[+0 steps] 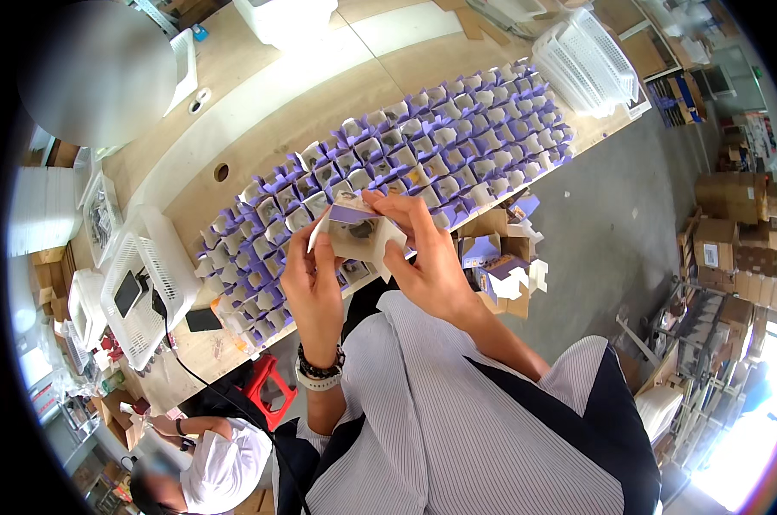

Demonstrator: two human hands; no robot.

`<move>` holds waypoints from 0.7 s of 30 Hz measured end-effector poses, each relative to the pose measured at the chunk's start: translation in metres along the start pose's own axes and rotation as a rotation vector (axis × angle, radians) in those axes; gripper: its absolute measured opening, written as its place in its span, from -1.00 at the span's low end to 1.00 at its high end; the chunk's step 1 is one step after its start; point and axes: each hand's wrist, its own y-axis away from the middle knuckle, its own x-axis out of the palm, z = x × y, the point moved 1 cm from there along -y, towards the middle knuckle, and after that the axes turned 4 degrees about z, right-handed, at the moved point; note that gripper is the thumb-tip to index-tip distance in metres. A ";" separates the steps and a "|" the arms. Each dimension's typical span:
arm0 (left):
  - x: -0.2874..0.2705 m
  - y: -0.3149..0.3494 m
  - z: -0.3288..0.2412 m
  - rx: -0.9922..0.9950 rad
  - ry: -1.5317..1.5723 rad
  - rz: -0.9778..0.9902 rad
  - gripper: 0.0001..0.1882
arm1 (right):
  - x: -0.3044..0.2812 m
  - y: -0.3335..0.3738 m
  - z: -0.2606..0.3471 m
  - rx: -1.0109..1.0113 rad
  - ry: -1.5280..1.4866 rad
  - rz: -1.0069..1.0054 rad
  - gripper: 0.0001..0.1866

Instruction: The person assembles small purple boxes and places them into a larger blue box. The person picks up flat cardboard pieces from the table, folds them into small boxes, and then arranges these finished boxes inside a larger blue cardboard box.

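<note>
Between my hands is a small open carton (378,243), white inside with a purple flap, tilted so its inside faces me. Something dark and rounded sits in it, too small to name. My left hand (313,270) grips the carton's left side, fingers behind and thumb in front. On its right side, my right hand (423,249) pinches the wall, thumb toward me. Just beyond and beneath my hands, rows of similar open purple-and-white cartons (444,137) stand packed together on the wooden table (234,129).
White plastic baskets stand at the table's left (178,249) and far right end (582,64). A dark phone-like slab (203,320) lies near the left basket. Below the front edge, a cardboard box (513,287) holds loose cartons. A co-worker (225,459) sits lower left beside a red stool (271,390).
</note>
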 end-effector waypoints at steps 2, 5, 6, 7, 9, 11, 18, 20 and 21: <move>0.000 0.001 -0.003 -0.013 0.013 0.007 -0.66 | -0.001 0.003 0.004 0.015 -0.037 -0.017 -0.52; 0.001 0.003 -0.008 -0.046 0.049 0.006 -0.68 | -0.003 0.006 0.002 0.045 -0.081 -0.010 -0.51; 0.004 0.003 -0.009 -0.048 0.063 -0.006 -0.69 | -0.005 0.008 0.001 0.056 -0.093 -0.003 -0.51; 0.007 0.002 -0.010 -0.047 0.076 -0.018 -0.70 | -0.007 0.008 0.001 0.080 -0.102 0.010 -0.51; 0.004 0.002 -0.007 -0.050 -0.051 -0.017 -0.71 | -0.010 0.009 -0.001 0.084 -0.090 0.025 -0.49; 0.015 -0.001 -0.004 0.018 -0.206 -0.030 -0.72 | -0.014 0.011 -0.012 -0.005 -0.004 0.011 -0.43; 0.052 -0.008 0.016 0.038 -0.391 0.165 -0.68 | -0.061 0.035 -0.022 -0.051 0.217 0.078 0.00; 0.076 -0.013 0.014 0.055 -0.531 0.268 -0.69 | -0.068 0.047 -0.044 0.060 0.225 -0.013 -0.05; 0.093 -0.016 0.015 0.094 -0.546 0.332 -0.70 | -0.078 0.054 -0.055 0.098 0.270 -0.047 -0.08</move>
